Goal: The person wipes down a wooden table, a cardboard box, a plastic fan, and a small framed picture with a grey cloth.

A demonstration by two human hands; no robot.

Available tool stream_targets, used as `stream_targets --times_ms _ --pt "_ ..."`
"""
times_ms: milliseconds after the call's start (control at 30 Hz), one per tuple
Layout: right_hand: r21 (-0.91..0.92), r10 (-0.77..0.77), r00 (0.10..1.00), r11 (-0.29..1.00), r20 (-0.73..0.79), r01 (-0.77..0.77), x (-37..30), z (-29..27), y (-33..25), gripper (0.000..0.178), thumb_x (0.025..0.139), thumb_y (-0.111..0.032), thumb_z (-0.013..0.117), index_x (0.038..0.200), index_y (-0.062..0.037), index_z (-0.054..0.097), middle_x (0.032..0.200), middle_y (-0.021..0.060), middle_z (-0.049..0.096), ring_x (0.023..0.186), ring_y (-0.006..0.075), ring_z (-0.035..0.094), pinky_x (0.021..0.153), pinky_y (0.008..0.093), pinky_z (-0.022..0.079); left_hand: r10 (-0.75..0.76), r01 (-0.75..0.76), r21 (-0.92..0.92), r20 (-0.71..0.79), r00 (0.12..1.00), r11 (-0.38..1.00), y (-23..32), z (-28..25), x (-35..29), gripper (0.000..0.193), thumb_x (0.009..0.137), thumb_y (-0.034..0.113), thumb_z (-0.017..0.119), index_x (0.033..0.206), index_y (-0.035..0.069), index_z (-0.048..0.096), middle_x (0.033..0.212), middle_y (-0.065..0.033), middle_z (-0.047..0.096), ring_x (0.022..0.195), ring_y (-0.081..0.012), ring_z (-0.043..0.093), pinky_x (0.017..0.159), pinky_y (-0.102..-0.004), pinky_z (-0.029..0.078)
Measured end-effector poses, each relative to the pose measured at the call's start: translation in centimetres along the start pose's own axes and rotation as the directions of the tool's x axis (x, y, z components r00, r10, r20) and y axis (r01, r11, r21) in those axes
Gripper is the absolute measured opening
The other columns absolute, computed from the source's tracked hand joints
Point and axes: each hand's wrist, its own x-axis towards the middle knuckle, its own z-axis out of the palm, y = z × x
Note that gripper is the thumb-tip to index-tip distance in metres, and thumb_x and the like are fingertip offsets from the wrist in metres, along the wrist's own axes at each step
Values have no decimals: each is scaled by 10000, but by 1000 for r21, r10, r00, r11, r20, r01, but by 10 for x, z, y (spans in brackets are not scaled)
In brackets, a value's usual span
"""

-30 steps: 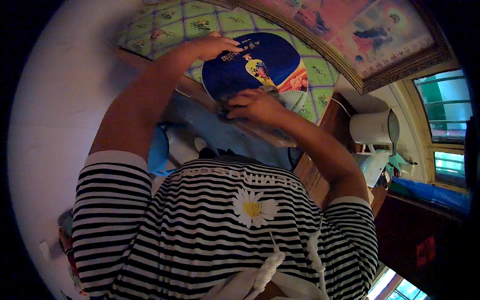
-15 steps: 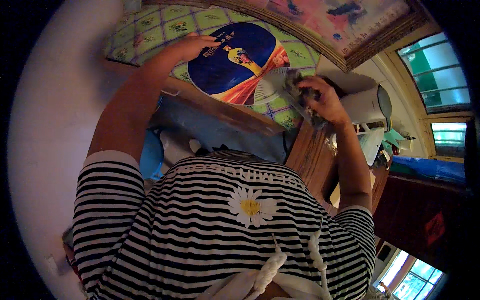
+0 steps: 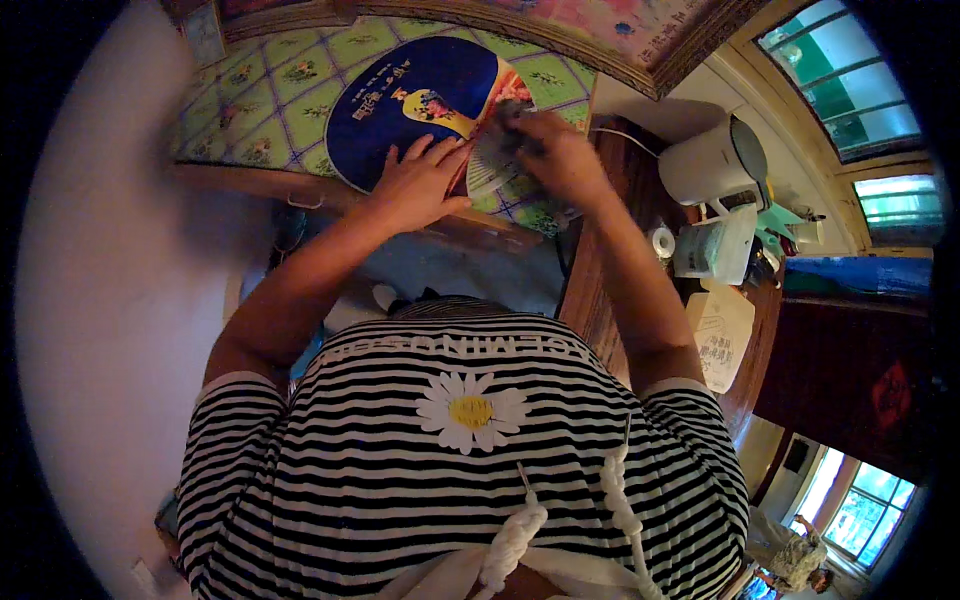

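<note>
L hand [image 3: 420, 188], fingers spread, on 1 round dark-blue fan [image 3: 425, 105] w/ pale-gold lettering [image 3: 382, 92], atop green floral tablecloth [image 3: 258, 115]; R hand [image 3: 568, 165] curled round dark-grey bundle [image 3: 513, 115], prob. rag (blurry), at fan's R edge.

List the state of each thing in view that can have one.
Fan: flat on the table, printed side up
Left grip: open, fingers spread on the fan
Right grip: closed on the cloth, blurred
Dark cloth: bunched, against the fan; blurred
Tablecloth: spread
Drawer: looks shut
White jug: upright; can't tell if lidded
</note>
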Motion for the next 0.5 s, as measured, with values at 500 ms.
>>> stream_targets --times_ms 500 --pt "-566 314 918 814 244 -128 -107 -104 40 467 619 -133 670 1074 -157 573 1140 88 506 993 312 508 844 385 436 -68 68 -4 62 996 998 3 4 -2 662 738 402 608 1299 166 347 1366 -52 306 1248 -315 278 921 -641 253"
